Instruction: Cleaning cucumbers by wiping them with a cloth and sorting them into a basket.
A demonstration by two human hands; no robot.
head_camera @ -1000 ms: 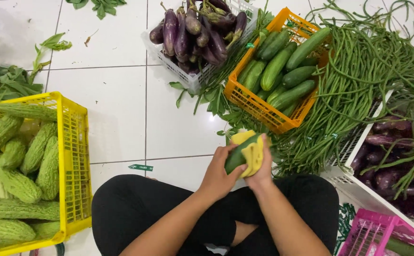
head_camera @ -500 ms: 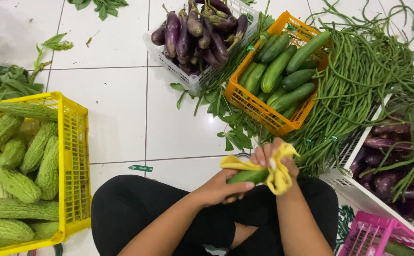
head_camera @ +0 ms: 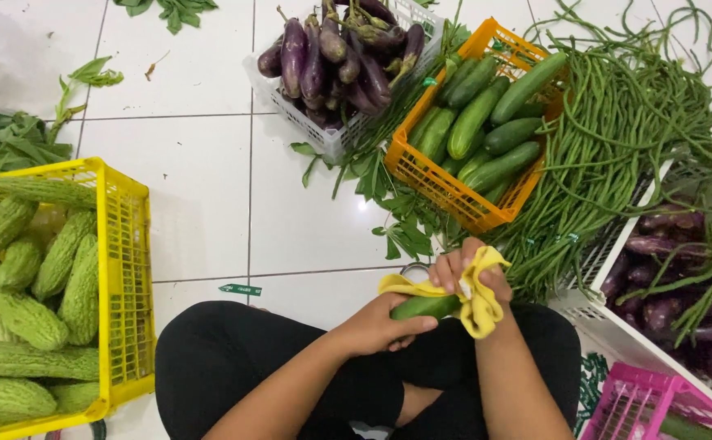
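On the white tiled floor (head_camera: 201, 204), a spread of produce is laid out around a seated person in black trousers. At the floor's right edge a great heap of long beans (head_camera: 625, 147) is piled, with a white crate of purple eggplants (head_camera: 674, 269) below it and a pink basket (head_camera: 657, 407) in the lower right corner. Along the left edge a yellow crate (head_camera: 132, 285) is filled with bitter gourds (head_camera: 30, 318). Toward the top edge a white basket of eggplants (head_camera: 339, 57) is set, and just beside it an orange crate (head_camera: 445, 179) is loaded with cucumbers (head_camera: 478, 122).

Over the lap, a single cucumber (head_camera: 425, 306) is gripped at its near end by the left hand (head_camera: 380, 326), fingers closed around it. A yellow cloth (head_camera: 474, 301) is bunched around its far end by the right hand (head_camera: 474, 273), fingers closed on the fabric. Compared with a second ago, the cucumber has been brought down from an upright tilt to lie level, and the cloth has been shifted from its middle to its tip, which suggests that the wiping is well along its length.
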